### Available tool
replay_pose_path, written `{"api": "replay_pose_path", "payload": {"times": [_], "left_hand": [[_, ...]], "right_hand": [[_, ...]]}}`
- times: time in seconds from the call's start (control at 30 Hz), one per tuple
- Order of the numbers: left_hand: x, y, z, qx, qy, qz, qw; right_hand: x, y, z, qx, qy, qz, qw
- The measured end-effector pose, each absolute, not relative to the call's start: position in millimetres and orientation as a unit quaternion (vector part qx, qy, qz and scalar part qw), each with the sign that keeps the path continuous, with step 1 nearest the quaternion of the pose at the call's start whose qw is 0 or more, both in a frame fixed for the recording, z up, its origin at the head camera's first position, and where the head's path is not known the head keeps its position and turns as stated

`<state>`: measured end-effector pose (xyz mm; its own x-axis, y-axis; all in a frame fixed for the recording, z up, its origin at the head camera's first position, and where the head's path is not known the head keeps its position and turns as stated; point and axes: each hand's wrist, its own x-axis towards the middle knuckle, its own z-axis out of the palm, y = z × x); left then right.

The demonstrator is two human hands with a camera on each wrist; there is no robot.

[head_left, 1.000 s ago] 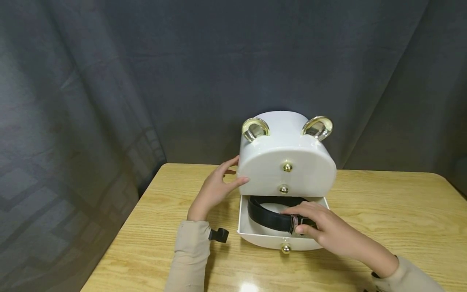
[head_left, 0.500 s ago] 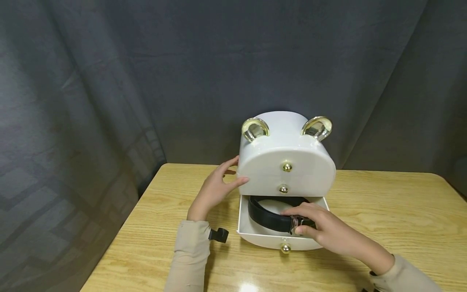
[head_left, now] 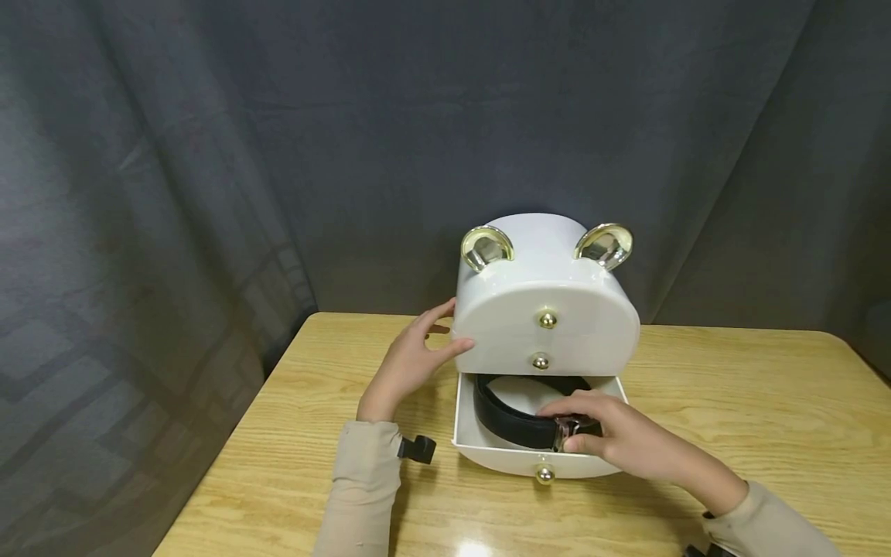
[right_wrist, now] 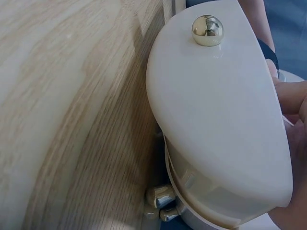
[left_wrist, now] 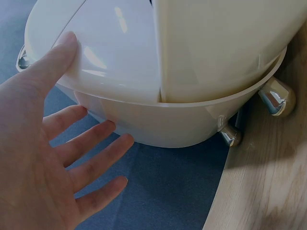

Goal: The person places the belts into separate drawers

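Note:
A white storage box (head_left: 501, 329) with two gold ears stands on the table, its bottom drawer (head_left: 497, 462) pulled out. Inside the drawer lies a coiled black belt (head_left: 506, 424) with a shiny buckle (head_left: 565, 433). My right hand (head_left: 636, 441) reaches over the drawer's right side and pinches the belt at the buckle between thumb and fingers. My left hand (head_left: 405, 363) rests against the box's left side, thumb near the front edge. In the left wrist view the left hand's fingers (left_wrist: 98, 163) are spread and relaxed. The drawer front (right_wrist: 216, 110) hides most of the right hand in the right wrist view.
Gold round knobs (head_left: 547, 319) stick out from the drawer fronts. A dark grey curtain (head_left: 390, 155) hangs behind and to the left of the wooden table (head_left: 752, 402). A black strap mount (head_left: 418, 449) juts from the left wrist.
The belt's buckle end has turned slightly and come a little toward the drawer front, with my right hand still on it. My left hand and the box have stayed in place.

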<state>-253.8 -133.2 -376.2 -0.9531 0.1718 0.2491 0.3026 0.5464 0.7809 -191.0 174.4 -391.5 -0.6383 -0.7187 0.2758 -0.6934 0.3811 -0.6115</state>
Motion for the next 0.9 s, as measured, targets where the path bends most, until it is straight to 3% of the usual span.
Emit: {"api": "replay_pose_path", "payload": {"times": [0.33, 0.9], "left_hand": [[-254.2, -133.3, -377.1, -0.134, -0.877, -0.457, 0.07], [-253.6, -133.2, -377.4, -0.132, -0.877, -0.457, 0.069]], "right_hand": [[-192.4, 175.3, -392.6, -0.427, 0.827, -0.36, 0.056], [-203.4, 172.4, -393.2, -0.498, 0.806, -0.317, 0.042]]}}
